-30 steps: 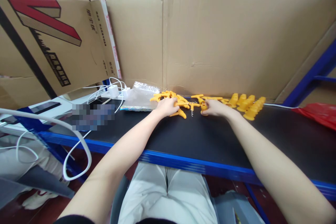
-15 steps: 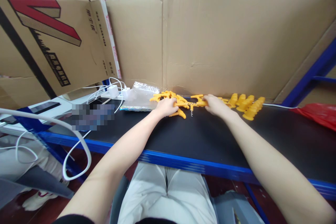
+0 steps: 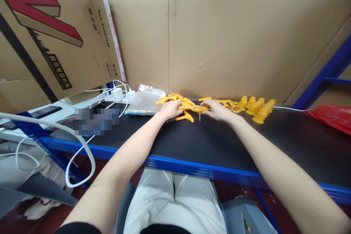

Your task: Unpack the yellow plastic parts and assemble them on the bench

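Observation:
My left hand is closed, thumb and fingers gripping the left end of a long yellow plastic piece. At its other end my right hand pinches it, so the piece lies level between both hands. Just below, a yellow corkscrew with a curved handle rests on the black tabletop, its metal spiral reaching left. Another metal spiral shows under the held piece; I cannot tell what it is fixed to. A pile of yellow handles lies behind my left hand. My fingertips are partly hidden.
Rows of yellow cup-shaped parts stand to the right, with more yellow pieces behind my right hand. A clear plastic bag, white chargers and cables are at left. A red bag lies far right. Cardboard walls the back.
My right hand has moved slightly left, nearer my left hand. The long yellow piece now bridges both hands, where before each hand was on separate-looking yellow pieces.

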